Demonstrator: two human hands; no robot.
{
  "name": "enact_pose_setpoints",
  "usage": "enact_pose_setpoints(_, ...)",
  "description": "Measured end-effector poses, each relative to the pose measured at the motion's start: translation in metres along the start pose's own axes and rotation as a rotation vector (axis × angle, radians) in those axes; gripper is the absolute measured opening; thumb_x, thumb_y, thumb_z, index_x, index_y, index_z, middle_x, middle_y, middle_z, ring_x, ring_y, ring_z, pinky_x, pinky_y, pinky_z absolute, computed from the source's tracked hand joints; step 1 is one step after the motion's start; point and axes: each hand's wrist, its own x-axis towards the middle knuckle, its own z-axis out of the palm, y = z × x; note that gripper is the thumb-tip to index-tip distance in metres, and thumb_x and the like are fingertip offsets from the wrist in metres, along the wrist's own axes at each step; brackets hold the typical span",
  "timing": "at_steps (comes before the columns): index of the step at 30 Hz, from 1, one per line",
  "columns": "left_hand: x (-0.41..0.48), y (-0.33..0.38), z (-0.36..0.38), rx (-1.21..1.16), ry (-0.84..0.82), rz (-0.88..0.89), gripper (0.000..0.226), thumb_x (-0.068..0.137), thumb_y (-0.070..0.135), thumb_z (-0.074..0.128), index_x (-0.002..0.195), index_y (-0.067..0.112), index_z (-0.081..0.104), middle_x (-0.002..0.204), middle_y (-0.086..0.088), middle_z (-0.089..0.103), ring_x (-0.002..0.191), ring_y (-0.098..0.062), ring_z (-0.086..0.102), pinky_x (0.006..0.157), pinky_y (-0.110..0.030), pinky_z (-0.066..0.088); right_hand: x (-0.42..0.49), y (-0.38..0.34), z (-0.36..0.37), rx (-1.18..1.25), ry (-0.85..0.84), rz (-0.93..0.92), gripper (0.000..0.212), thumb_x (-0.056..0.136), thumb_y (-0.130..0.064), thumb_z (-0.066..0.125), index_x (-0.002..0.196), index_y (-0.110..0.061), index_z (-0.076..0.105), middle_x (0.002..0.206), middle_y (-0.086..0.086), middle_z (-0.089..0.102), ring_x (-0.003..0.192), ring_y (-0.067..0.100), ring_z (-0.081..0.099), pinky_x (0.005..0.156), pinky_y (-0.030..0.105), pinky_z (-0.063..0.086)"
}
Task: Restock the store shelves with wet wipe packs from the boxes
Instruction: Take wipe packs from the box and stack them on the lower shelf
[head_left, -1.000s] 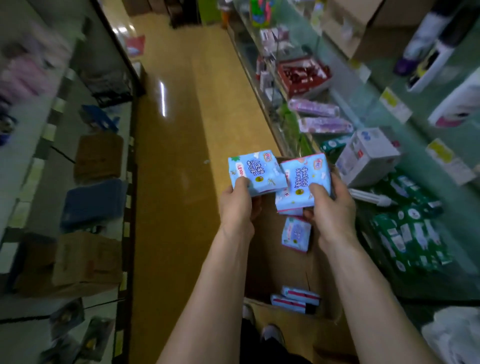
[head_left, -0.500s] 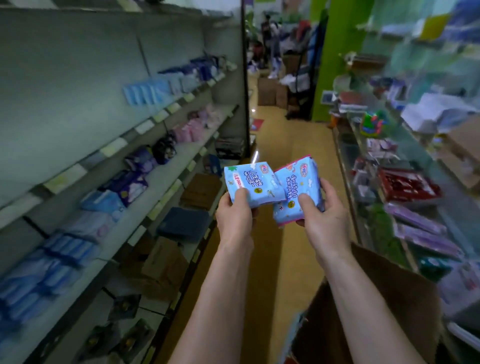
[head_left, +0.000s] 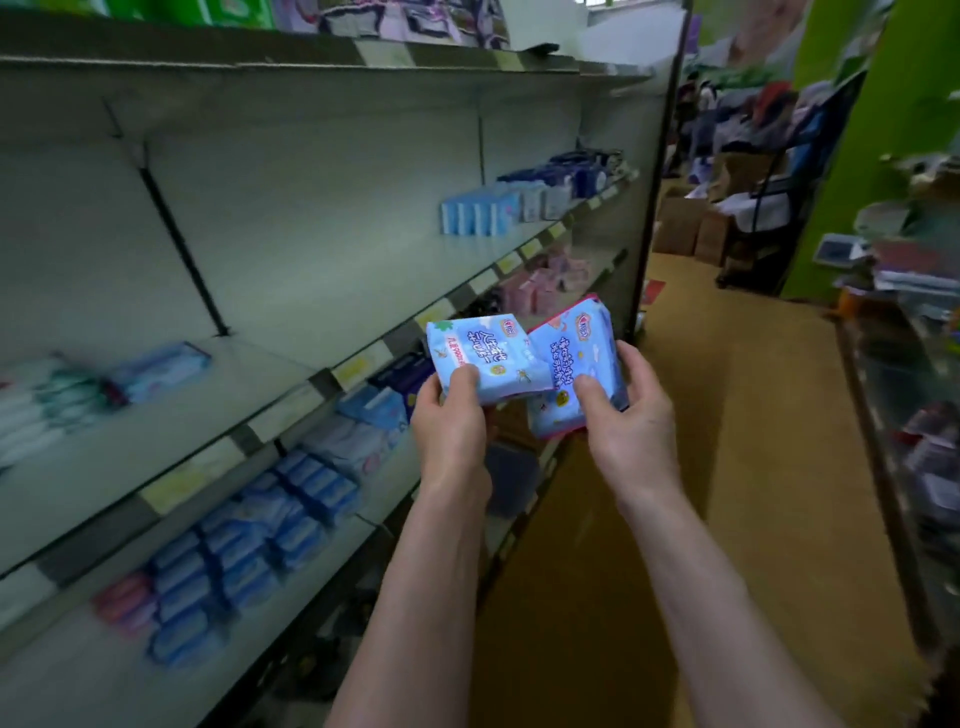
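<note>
My left hand grips a light blue wet wipe pack, thumb on its front. My right hand grips a second blue pack with a pink edge, tilted and partly behind the first. Both packs are held chest-high in front of the grey shelf unit on my left. A row of similar blue packs stands far along the upper shelf, and stacked blue packs lie on the lower shelf. The box is out of view.
The aisle floor runs ahead between the shelves. Another shelf unit with mixed goods lines the right side. Cardboard boxes and a green pillar stand at the aisle's far end.
My view has swung up and left from the box on the floor to the left shelves. Both hands have lifted the two packs up with it, still holding them.
</note>
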Motion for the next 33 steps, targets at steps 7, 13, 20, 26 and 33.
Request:
enact_pose_setpoints(7, 0.062, 0.037, -0.079, -0.041, 0.160, 0.054, 0.021, 0.092, 0.026, 0.056, 0.109, 0.015, 0.062, 0.088, -0.001, 0.066, 0.067, -0.015, 0.059, 0.063, -0.028, 0.048, -0.005, -0.014, 0.109, 0.061, -0.170, -0.009, 0.050, 0.090, -0.018, 0.063, 0.138, -0.018, 0.048, 0.118, -0.001, 0.061, 0.103, 0.014, 0.060, 0.092, 0.033, 0.050)
enact_pose_setpoints(13, 0.097, 0.063, -0.131, -0.121, 0.360, 0.109, 0.012, 0.093, 0.025, 0.059, 0.101, 0.018, 0.065, 0.075, -0.001, 0.065, 0.061, -0.015, 0.057, 0.054, -0.023, 0.046, -0.007, -0.024, 0.188, 0.113, -0.347, -0.048, 0.039, 0.091, -0.019, 0.061, 0.128, -0.023, 0.054, 0.110, -0.005, 0.063, 0.097, 0.016, 0.063, 0.085, 0.035, 0.054)
enact_pose_setpoints(20, 0.136, 0.085, -0.175, -0.146, 0.501, 0.164, 0.009, 0.095, 0.023, 0.056, 0.099, 0.019, 0.064, 0.085, -0.003, 0.065, 0.073, -0.017, 0.057, 0.065, -0.029, 0.047, 0.005, -0.026, 0.269, 0.304, -0.660, 0.090, 0.028, 0.093, -0.018, 0.060, 0.115, -0.032, 0.049, 0.102, -0.008, 0.061, 0.094, 0.013, 0.064, 0.072, 0.029, 0.058)
enact_pose_setpoints(26, 0.179, 0.096, -0.188, -0.341, 0.597, 0.108, 0.012, 0.094, 0.024, 0.057, 0.088, 0.014, 0.060, 0.075, -0.007, 0.060, 0.065, -0.018, 0.056, 0.070, -0.033, 0.049, 0.049, -0.023, 0.325, 0.382, -0.760, 0.285, 0.020, 0.089, -0.020, 0.066, 0.107, -0.017, 0.057, 0.093, 0.003, 0.068, 0.077, 0.013, 0.066, 0.056, 0.021, 0.051)
enact_pose_setpoints(33, 0.224, 0.103, -0.178, -0.593, 0.594, 0.119, 0.012, 0.092, 0.025, 0.058, 0.092, 0.014, 0.061, 0.095, -0.008, 0.059, 0.089, -0.019, 0.056, 0.075, -0.033, 0.049, 0.107, -0.018, 0.367, 0.329, -1.042, 0.378, 0.010, 0.094, -0.022, 0.058, 0.093, -0.014, 0.063, 0.087, 0.005, 0.069, 0.075, 0.017, 0.065, 0.060, 0.028, 0.052)
